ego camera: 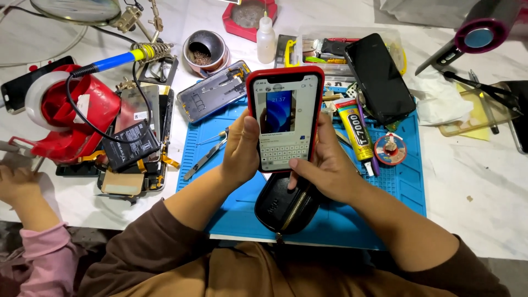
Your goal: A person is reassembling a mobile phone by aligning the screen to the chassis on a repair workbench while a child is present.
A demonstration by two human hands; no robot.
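Both hands (286, 154) gripping phone (284, 118) edges — cluttered mat (410, 181)

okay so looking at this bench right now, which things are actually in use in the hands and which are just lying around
In hand:
- red-cased smartphone, screen lit, held by the left hand and right hand
- black zip pouch just under the hands

Lying about:
- black phone leaning on the parts tray
- glue tube
- blue-handled soldering iron
- red tape dispenser
- phone battery
- tweezers on the blue mat

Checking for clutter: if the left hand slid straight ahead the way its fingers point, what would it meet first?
Probably the opened silver phone frame, lying just beyond the left hand that grips the red-cased smartphone; depth is uncertain.
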